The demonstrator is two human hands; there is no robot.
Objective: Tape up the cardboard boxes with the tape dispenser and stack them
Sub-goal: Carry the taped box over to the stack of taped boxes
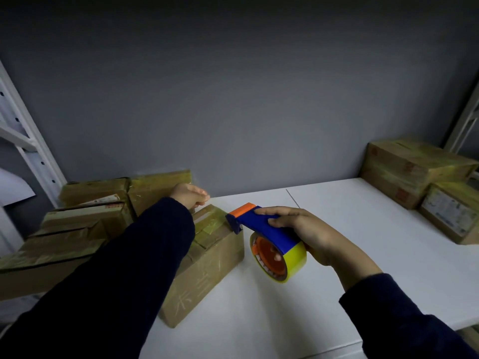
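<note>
A brown cardboard box [207, 265] lies on the white table [337, 255] in front of me, with yellowish tape across its top. My right hand [313, 237] grips a blue and orange tape dispenser [261, 229] carrying a yellow tape roll [293, 263]. The dispenser's orange front end touches the box's top right edge. My left hand [190, 194] rests with curled fingers on the far end of the box top, my dark sleeve lying over the box. Whether those fingers pinch tape is not clear.
Several taped cardboard boxes [85, 224] crowd the left side against the grey wall. Two more boxes [412, 169] are stacked at the back right, with a smaller labelled box [451, 216] beside them. White shelf uprights [28, 151] stand at both sides.
</note>
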